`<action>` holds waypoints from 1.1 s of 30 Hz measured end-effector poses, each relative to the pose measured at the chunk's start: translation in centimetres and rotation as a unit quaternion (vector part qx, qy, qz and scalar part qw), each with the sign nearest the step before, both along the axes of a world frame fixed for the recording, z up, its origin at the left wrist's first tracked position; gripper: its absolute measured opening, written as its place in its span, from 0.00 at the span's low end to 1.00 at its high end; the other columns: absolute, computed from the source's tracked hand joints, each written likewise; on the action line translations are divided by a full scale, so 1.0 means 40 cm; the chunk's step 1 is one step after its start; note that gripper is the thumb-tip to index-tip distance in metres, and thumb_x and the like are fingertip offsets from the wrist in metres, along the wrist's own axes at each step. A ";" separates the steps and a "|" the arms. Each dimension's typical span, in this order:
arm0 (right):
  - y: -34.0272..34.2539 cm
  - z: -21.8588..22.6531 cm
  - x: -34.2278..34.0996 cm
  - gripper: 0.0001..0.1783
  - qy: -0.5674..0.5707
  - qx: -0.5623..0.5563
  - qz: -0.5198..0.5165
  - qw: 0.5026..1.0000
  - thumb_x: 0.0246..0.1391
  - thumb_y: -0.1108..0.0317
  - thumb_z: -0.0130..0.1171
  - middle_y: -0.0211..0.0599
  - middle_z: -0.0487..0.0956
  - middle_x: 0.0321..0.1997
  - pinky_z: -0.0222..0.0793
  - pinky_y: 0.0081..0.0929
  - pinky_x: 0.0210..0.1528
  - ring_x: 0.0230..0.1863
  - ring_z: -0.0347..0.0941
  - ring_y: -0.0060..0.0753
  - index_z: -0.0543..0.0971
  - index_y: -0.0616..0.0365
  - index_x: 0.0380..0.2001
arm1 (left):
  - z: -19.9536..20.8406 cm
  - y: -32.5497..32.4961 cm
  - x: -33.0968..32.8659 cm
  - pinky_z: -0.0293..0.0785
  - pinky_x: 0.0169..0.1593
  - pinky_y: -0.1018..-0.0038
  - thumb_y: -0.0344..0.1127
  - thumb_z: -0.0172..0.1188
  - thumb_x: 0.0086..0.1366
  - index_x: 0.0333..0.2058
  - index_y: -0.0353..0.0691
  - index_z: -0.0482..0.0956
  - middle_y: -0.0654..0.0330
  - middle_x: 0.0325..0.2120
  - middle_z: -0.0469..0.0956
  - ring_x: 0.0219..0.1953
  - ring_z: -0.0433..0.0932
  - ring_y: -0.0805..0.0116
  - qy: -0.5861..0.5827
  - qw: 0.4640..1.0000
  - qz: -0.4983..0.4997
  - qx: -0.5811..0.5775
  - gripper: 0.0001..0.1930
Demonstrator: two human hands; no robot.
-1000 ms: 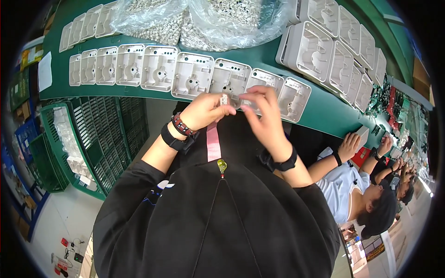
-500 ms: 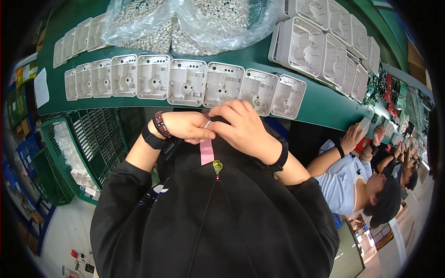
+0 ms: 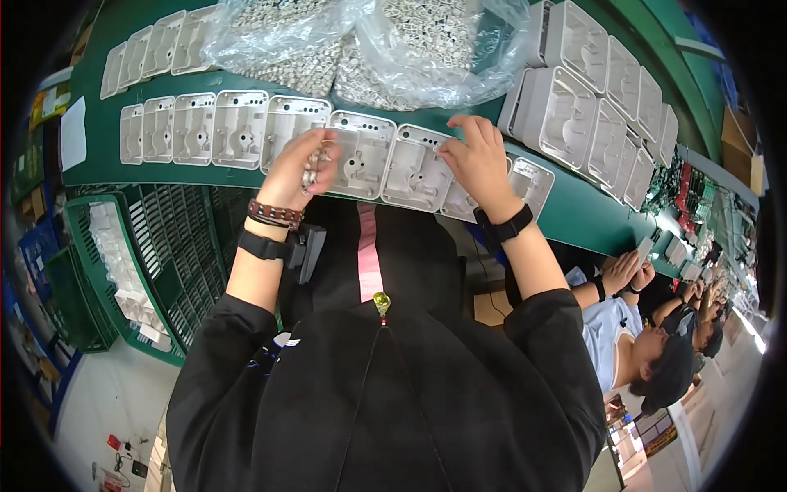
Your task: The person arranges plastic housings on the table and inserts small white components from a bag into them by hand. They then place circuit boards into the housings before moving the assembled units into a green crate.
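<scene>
My left hand (image 3: 297, 174) is closed around several small white and silvery parts (image 3: 310, 176), which show between the fingers. It hovers over the near edge of one light-grey plastic housing (image 3: 287, 113) in a row. My right hand (image 3: 484, 164) is over the row farther right, fingers bent and fingertips apart. Its fingertips are beside the right edge of another open housing (image 3: 416, 168), and no part shows between them. Between the two hands sits a housing (image 3: 358, 156) with its hollow side up. The right hand partly covers the housing (image 3: 459, 197) under it.
Clear plastic bags (image 3: 361, 49) of small white parts lie behind the row on the green table (image 3: 574, 205). Stacked grey housings (image 3: 557, 115) stand at right. A green crate (image 3: 156, 271) is at my left. A co-worker (image 3: 623, 336) sits to the right.
My hands were together near my body over the table edge. They have parted and moved forward over the row, the left one with small parts, the right one farther right.
</scene>
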State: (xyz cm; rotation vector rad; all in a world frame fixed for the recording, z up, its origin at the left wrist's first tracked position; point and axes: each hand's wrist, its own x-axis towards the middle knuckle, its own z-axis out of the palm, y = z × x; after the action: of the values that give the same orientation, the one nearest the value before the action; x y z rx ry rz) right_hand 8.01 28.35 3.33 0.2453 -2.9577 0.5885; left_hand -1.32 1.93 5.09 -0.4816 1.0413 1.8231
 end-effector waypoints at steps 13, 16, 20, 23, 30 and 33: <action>-0.019 -0.078 -0.032 0.05 -0.026 0.159 0.081 0.984 0.40 0.66 0.56 0.32 0.69 0.47 0.58 0.32 0.48 0.49 0.63 0.36 0.77 0.52 0.23 | 0.008 -0.017 0.028 0.51 0.16 0.84 0.38 0.43 0.66 0.44 0.34 0.65 0.62 0.25 0.68 0.16 0.56 0.80 0.052 0.997 -0.060 -0.005 0.14; -0.013 -0.058 -0.013 0.08 -0.040 0.097 0.043 0.994 0.40 0.69 0.57 0.34 0.68 0.49 0.59 0.32 0.49 0.49 0.63 0.40 0.78 0.53 0.29 | -0.002 -0.024 0.032 0.49 0.16 0.85 0.46 0.43 0.66 0.43 0.34 0.66 0.66 0.19 0.64 0.15 0.55 0.81 0.066 0.984 -0.118 0.116 0.19; -0.067 0.013 -0.019 0.13 -0.042 0.023 -0.019 0.999 0.39 0.72 0.59 0.37 0.68 0.48 0.60 0.33 0.47 0.48 0.63 0.43 0.77 0.53 0.34 | 0.011 -0.019 0.031 0.47 0.16 0.85 0.51 0.42 0.66 0.40 0.33 0.68 0.69 0.14 0.58 0.14 0.54 0.82 0.020 0.984 -0.150 0.095 0.23; -0.167 0.099 -0.031 0.17 -0.025 -0.136 -0.048 0.989 0.36 0.74 0.61 0.37 0.69 0.44 0.60 0.34 0.45 0.45 0.63 0.44 0.76 0.53 0.35 | 0.025 -0.013 0.032 0.47 0.15 0.85 0.53 0.40 0.65 0.39 0.33 0.69 0.69 0.13 0.58 0.13 0.53 0.82 0.044 0.985 -0.158 0.047 0.24; -0.293 0.124 -0.040 0.15 0.047 -0.222 -0.111 0.968 0.34 0.72 0.64 0.36 0.69 0.41 0.60 0.35 0.42 0.41 0.63 0.43 0.74 0.54 0.30 | 0.058 0.016 0.037 0.47 0.15 0.83 0.55 0.39 0.66 0.29 0.36 0.69 0.68 0.10 0.58 0.11 0.54 0.80 0.001 0.988 -0.157 -0.009 0.24; -0.294 0.123 -0.046 0.13 0.060 -0.219 -0.111 0.968 0.34 0.72 0.64 0.34 0.70 0.40 0.59 0.35 0.41 0.41 0.64 0.42 0.74 0.54 0.28 | 0.044 0.012 0.036 0.47 0.14 0.82 0.54 0.38 0.66 0.22 0.40 0.67 0.67 0.08 0.59 0.10 0.56 0.79 0.025 0.980 -0.199 0.013 0.24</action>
State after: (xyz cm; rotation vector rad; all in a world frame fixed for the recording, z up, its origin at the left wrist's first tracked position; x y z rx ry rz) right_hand 6.18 16.59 8.26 -0.0902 -2.6006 1.1178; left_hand 0.11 2.41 6.84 -0.1925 1.0614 1.4943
